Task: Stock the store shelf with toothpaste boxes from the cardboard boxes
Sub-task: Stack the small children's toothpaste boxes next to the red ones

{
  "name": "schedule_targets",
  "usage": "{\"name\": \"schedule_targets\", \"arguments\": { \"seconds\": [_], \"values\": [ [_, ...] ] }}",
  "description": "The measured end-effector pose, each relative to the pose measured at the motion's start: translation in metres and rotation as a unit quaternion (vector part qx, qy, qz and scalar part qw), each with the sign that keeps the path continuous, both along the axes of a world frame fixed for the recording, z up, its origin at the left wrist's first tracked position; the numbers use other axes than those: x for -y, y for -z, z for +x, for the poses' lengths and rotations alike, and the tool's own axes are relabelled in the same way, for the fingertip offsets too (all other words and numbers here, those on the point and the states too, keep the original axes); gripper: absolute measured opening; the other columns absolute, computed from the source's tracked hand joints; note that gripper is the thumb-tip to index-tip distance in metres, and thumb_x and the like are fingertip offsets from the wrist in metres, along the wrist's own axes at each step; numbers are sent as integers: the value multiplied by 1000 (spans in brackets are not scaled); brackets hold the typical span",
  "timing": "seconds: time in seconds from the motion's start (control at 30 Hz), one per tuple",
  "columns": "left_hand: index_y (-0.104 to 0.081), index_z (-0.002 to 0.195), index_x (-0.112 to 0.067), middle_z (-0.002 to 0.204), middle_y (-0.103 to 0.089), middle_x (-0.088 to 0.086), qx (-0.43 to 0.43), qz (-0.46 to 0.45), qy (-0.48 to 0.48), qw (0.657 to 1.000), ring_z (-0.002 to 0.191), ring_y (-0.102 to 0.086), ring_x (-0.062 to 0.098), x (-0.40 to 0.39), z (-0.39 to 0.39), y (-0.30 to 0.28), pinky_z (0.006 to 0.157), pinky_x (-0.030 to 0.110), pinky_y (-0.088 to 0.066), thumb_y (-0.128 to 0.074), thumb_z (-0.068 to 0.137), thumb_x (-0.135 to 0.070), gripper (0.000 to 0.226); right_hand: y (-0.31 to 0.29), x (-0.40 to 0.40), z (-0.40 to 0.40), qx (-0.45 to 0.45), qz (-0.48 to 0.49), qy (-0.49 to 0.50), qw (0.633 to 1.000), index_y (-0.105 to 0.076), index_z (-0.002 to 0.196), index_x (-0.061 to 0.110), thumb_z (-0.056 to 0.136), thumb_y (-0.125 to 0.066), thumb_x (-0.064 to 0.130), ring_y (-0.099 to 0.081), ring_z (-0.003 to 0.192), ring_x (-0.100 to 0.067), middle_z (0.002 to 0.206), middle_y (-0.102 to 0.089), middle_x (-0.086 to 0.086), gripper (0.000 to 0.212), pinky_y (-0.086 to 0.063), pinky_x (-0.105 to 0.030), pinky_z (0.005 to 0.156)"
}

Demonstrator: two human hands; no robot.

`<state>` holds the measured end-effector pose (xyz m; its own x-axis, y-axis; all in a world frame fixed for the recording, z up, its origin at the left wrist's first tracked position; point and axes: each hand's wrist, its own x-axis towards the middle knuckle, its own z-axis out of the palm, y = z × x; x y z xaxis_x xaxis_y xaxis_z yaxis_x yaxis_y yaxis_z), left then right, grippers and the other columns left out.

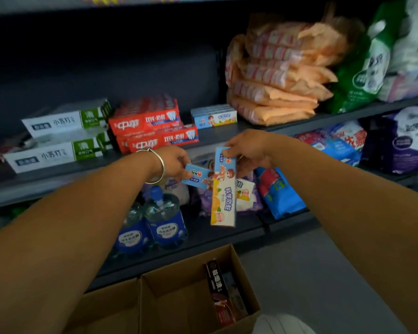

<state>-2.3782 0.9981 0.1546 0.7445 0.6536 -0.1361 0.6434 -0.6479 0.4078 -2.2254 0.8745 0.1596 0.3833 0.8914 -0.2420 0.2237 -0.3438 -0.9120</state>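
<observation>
We face a dark store shelf (227, 138) that runs across the whole view, with a lower shelf (203, 237) beneath it. On the upper board, from left to right, sit two white and green toothpaste boxes (58, 136) stacked one on the other, a pile of red toothpaste boxes (152, 126) beside them, then a small row of light blue children's toothpaste boxes (214, 116), and a tall stack of orange packets (275, 75) against a green bag (362, 66). On the lower shelf stand two blue-labelled water bottles (152, 225) and a blue packet (280, 191).

On the floor below us lie two open cardboard boxes; the right cardboard box (191, 292) holds a dark toothpaste box (221, 292) leaning against its right wall.

Our two forearms reach out in front of the shelf edge. The right hand (249, 150) pinches the top end of a children's toothpaste box (223, 189), which hangs nearly upright in the air, below the upper shelf. The left hand (176, 162), with a silver bangle (158, 165) on the wrist, has its fingers curled around one end of a second children's toothpaste box (198, 177), held roughly level, its far end hidden behind the hanging one. We cannot tell whether the two boxes touch.
</observation>
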Motion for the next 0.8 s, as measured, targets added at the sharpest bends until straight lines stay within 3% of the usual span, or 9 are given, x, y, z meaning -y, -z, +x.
{"name": "schedule_targets", "arguments": {
  "seconds": [0.1, 0.23, 0.33, 0.4, 0.5, 0.6, 0.8],
  "values": [
    [-63, 99, -10, 102, -66, 9, 34, 9, -12, 999, 95, -62, 24, 1, 1, -17, 92, 40, -50, -70, 82, -15, 20, -18, -1, -2, 24, 32, 17, 999, -53, 123, 2, 96, -50, 9, -61, 66, -21, 81, -63, -11, 28, -55, -41, 71],
    [-62, 105, -6, 100, -64, 9, 79, 11, -33, 996, 93, -62, 24, -2, 4, -33, 92, 35, -49, -70, 82, -13, 25, -37, -7, 3, 33, 68, 51, 996, -57, 118, -2, 92, -58, 10, -64, 53, -15, 76, -65, -9, 29, -54, -27, 49],
    [-62, 89, -10, 96, -66, 11, 114, 14, -50, 992, 83, -61, 21, -10, 9, -42, 85, 33, -50, -70, 82, -11, 11, -45, -12, 8, 51, 74, 72, 993, -56, 108, -4, 90, -60, 11, -63, 62, -20, 75, -65, -11, 23, -56, -35, 60],
    [-58, 78, -14, 97, -68, 13, 136, 13, -59, 989, 82, -64, 23, -17, 13, -46, 85, 36, -53, -71, 80, -10, 14, -49, -15, 12, 47, 80, 85, 992, -54, 95, 1, 90, -61, 11, -63, 63, -20, 73, -64, -11, 13, -55, -36, 64],
    [-57, 83, -12, 104, -68, 13, 156, 26, -72, 985, 93, -65, 28, -28, 21, -54, 90, 40, -52, -72, 79, -11, 16, -53, -21, 20, 44, 95, 113, 988, -50, 81, 4, 90, -62, 10, -63, 65, -23, 75, -64, -12, 16, -56, -39, 66],
    [-59, 93, -12, 107, -65, 10, 174, 43, -85, 980, 100, -63, 27, -37, 32, -62, 92, 38, -50, -72, 80, -13, 18, -56, -31, 29, 38, 104, 144, 983, -49, 83, 4, 88, -64, 11, -66, 72, -28, 85, -66, -17, 17, -57, -43, 70],
    [-56, 82, -17, 104, -68, 12, 217, 68, -84, 970, 94, -65, 27, -57, 53, -69, 86, 39, -54, -72, 79, -9, 19, -60, -48, 48, 43, 119, 178, 976, -54, 96, -1, 88, -64, 12, -67, 78, -29, 96, -68, -19, 18, -57, -37, 63]
  ]
}}
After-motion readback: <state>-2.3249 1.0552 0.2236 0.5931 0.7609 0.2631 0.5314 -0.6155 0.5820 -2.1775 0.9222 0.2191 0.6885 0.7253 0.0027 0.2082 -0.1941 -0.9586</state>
